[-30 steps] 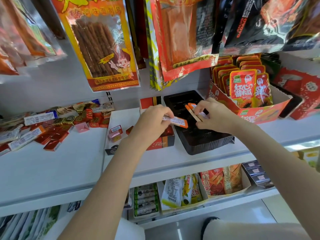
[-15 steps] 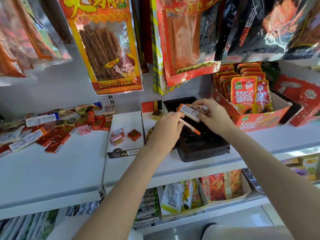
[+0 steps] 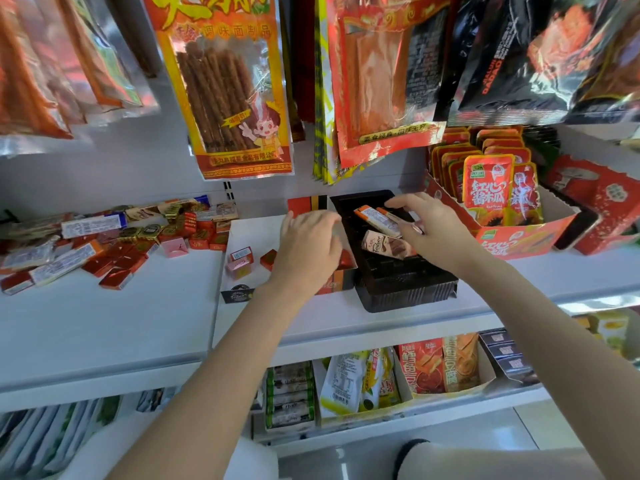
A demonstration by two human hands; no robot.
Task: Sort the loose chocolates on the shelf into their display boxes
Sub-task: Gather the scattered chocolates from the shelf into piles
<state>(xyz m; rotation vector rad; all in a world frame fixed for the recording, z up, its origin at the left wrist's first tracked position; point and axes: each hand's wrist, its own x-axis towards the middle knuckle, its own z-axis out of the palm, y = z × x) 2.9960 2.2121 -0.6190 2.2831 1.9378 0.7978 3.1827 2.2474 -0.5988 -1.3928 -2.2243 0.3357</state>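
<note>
A black display tray (image 3: pixel 408 289) sits on the white shelf (image 3: pixel 138 317). An orange-and-white chocolate bar (image 3: pixel 375 220) is held over its far end by my right hand (image 3: pixel 433 230), thumb and fingers on the bar's right end. A brown wrapped bar (image 3: pixel 386 245) lies slanted in the tray just below it. My left hand (image 3: pixel 308 244) hovers at the tray's left edge with loosely curled fingers and nothing in it, partly covering a red-orange display box (image 3: pixel 306 204). Loose chocolates (image 3: pixel 104 244) lie piled on the shelf to the left.
A few small square chocolates (image 3: pixel 240 261) lie on a white panel left of my left hand. A red carton of snack sachets (image 3: pixel 519 237) stands right of the tray. Large snack bags (image 3: pixel 225 91) hang above. More goods fill the lower shelf (image 3: pixel 381 379).
My left hand has let go of its bar and drawn back left. A brown bar now lies in the tray. My right hand has lowered the orange-and-white bar toward the tray.
</note>
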